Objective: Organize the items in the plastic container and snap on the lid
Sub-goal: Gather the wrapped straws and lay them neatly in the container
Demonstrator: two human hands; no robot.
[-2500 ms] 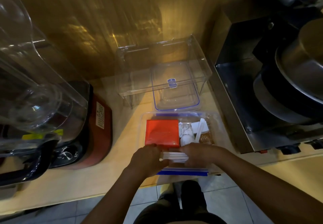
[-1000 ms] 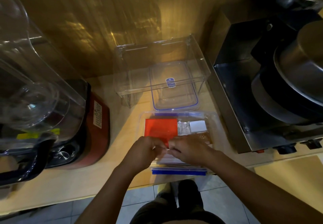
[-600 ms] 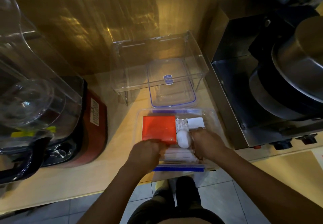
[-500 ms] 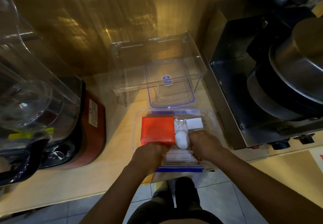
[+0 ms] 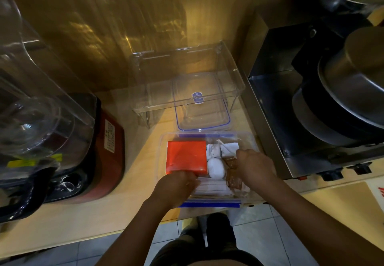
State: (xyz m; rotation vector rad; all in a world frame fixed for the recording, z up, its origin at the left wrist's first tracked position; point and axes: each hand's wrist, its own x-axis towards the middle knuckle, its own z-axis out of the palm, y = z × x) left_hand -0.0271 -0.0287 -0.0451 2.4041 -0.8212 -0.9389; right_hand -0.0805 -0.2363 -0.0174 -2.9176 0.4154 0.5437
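A clear plastic container (image 5: 162, 153) with blue clips stands at the counter's front edge. Inside lie an orange-red box (image 5: 186, 155) at the left, a white egg-shaped case (image 5: 216, 168) in the middle, white packets (image 5: 229, 147) at the back right, brown packets (image 5: 232, 179) at the right and flat white sachets (image 5: 212, 187) along the front. My left hand (image 5: 176, 184) rests on the front left, fingers curled at the sachets. My right hand (image 5: 254, 166) reaches into the right side, fingers curled over the packets. The clear lid (image 5: 202, 103) with a blue seal lies just behind.
A clear acrylic riser shelf (image 5: 145, 91) stands over the lid at the back. A red-and-black blender base (image 5: 104, 149) with a clear jug is at the left. A steel appliance (image 5: 270, 107) holding a large pot stands close on the right. Tiled floor lies below the counter edge.
My hands, together over the front sachets one second ago, have drawn apart. The right hand has moved back and right over the packets. The left hand stays at the front left.
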